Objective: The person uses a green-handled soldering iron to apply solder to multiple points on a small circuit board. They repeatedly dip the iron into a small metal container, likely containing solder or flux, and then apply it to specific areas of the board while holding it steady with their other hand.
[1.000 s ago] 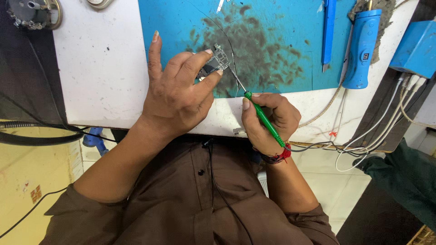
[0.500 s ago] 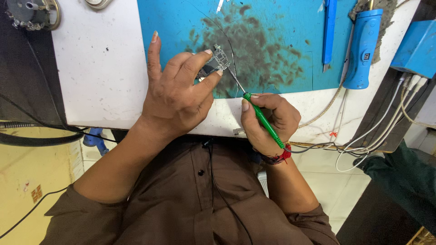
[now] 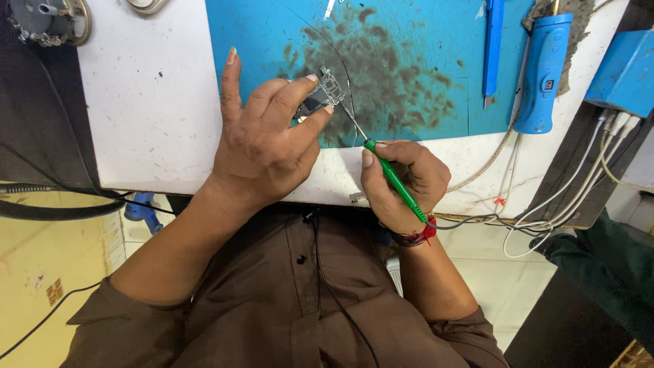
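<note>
While the left hand pinches a small circuit board between thumb and fingertips just above the blue mat, the right hand grips a green-handled tool, its tip at the board's edge. Steadying the board and working the tip gently would serve best. Against the earlier frames, almost nothing has shifted; both hands hold the same pose.

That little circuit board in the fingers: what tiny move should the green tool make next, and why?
Probably a slight nudge of the tip along the board's edge. The left hand pinches the small circuit board above the blue mat, and the right hand holds the green-handled tool with its thin metal tip right at the board's lower edge.
</note>
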